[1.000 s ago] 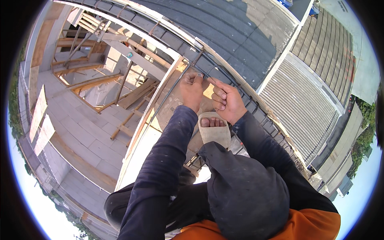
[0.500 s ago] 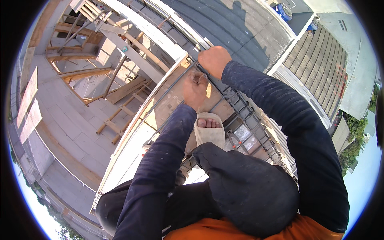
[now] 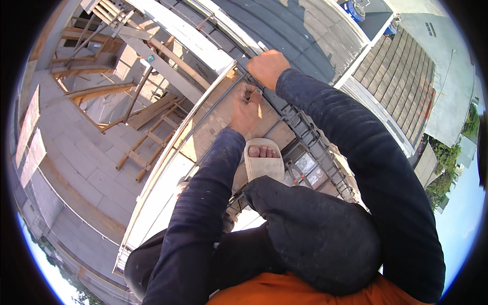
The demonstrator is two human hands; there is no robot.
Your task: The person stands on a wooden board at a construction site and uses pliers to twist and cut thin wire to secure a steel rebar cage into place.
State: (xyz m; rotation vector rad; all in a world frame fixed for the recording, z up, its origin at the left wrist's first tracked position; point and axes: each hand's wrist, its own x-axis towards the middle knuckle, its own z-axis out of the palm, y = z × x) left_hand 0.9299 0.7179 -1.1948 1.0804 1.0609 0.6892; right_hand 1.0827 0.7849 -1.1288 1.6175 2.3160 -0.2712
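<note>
Both my hands are at the corner of a plywood formwork where steel reinforcing bars (image 3: 214, 108) cross. My left hand (image 3: 246, 109) is closed, its thumb and fingers pinched together just over a bar. Anything in that pinch is too small to make out. Just beyond it, my right hand (image 3: 268, 69) is in a fist, knuckles up, above the bars beside the dark roof edge. What it holds, if anything, is hidden under the fingers. A tool with orange-marked handles, perhaps pliers (image 3: 295, 173), lies near my sandalled foot (image 3: 264, 160) by the rebar cage (image 3: 315, 147).
To the left, past the white formwork edge (image 3: 168, 170), lies a lower level with a bamboo ladder (image 3: 147, 147) and timber-framed openings. A dark sheet roof (image 3: 284, 30) borders the work at the upper right. Beyond it are a tiled roof (image 3: 394, 84) and blue containers (image 3: 352, 10).
The view has shifted slightly, so the surroundings sit a little further left. Both hands remain closed at the same bar crossing, with only a slight movement.
</note>
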